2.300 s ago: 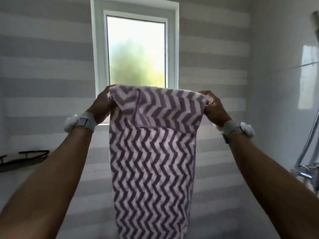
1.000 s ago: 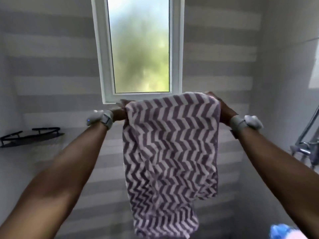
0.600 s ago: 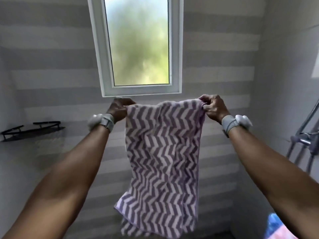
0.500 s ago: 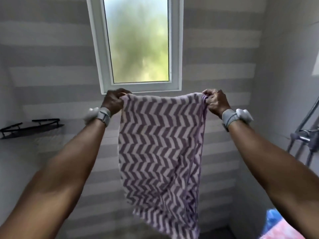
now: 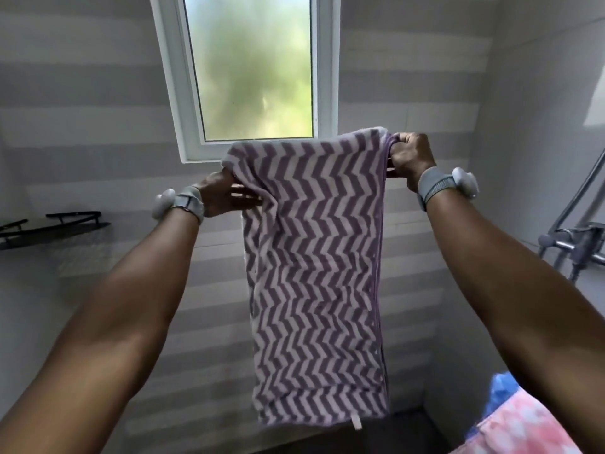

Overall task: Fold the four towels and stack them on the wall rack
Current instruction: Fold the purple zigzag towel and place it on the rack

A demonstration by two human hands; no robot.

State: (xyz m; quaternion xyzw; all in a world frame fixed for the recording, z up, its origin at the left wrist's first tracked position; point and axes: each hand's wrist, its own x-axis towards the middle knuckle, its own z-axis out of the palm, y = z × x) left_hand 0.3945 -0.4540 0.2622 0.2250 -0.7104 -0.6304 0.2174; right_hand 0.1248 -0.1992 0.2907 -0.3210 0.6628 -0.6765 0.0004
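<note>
The fingers (image 5: pixel 398 143) of your right hand (image 5: pixel 409 157) are curled tight around the top right corner of the towel (image 5: pixel 314 257). The fingers (image 5: pixel 244 195) of your left hand (image 5: pixel 219 196) lie nearly straight and point into the towel's left edge, just below its top left corner. Their tips are hidden in the cloth, so I cannot tell if they pinch it. Your left hand is lower than your right, so the top edge slants. The purple and white zigzag towel hangs down between your arms in layers, with a small white tag (image 5: pixel 356 422) at the bottom. Behind it is a window (image 5: pixel 255 70). A black rack (image 5: pixel 49 227) sits on the wall, well apart on the left. A shower tap (image 5: pixel 576 244) is on the right.
</note>
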